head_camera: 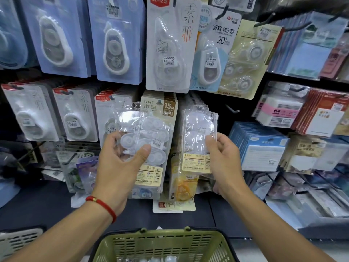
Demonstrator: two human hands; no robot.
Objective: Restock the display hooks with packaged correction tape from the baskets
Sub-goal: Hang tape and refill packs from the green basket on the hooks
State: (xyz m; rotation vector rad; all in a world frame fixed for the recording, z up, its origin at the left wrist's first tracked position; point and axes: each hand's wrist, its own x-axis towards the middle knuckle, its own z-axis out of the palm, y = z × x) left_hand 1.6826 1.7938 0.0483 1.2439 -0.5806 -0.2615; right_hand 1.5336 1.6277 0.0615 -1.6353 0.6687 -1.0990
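Observation:
My left hand [120, 163] grips a stack of clear correction tape packs [149, 140], thumb across the front, in front of the middle row of the display. My right hand [224, 161] holds one clear pack [198, 137] upright by its right edge, just right of the stack. A bare hook [232, 109] sticks out from the dark panel up and to the right of that single pack. A green basket [162, 244] sits below my arms, with a few white packs showing at its bottom.
Hanging packs of correction tape fill the hooks above and to the left, among them a beige 15M pack [162, 108]. Notepads and erasers [279, 114] hang on the right. A grey basket [18, 241] is at the lower left. A dark shelf runs below the display.

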